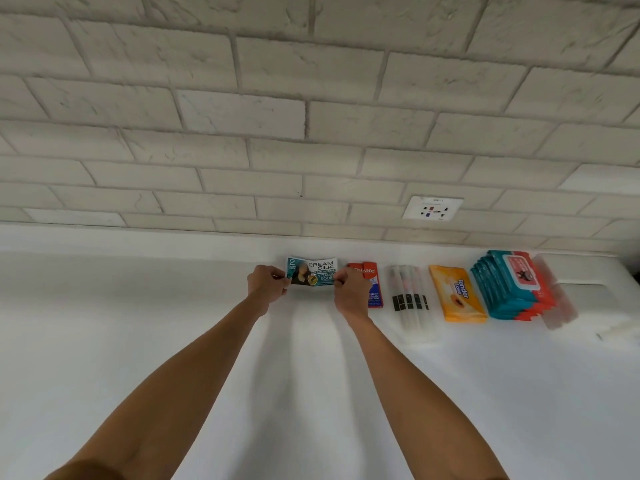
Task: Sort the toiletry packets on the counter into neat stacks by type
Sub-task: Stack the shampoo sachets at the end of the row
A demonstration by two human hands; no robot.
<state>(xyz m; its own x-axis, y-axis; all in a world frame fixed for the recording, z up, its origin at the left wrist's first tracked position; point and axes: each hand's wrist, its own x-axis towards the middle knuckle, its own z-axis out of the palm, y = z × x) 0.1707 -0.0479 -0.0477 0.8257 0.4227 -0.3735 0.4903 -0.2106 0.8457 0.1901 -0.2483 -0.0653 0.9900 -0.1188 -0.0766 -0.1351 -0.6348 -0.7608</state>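
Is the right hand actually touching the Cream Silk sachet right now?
Touching. The head view shows the right hand pinching the Cream Silk sachet at its right edge, while the left hand pinches the left edge.

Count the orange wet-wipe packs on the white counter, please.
1: the orange plastic Tender Love wipe pack lies between the long clear-wrapped packets and the stack of teal wipe packs. More could be hidden beneath it.

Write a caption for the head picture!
Left hand and right hand pinch a Cream Silk packet beside Colgate packets on the counter.
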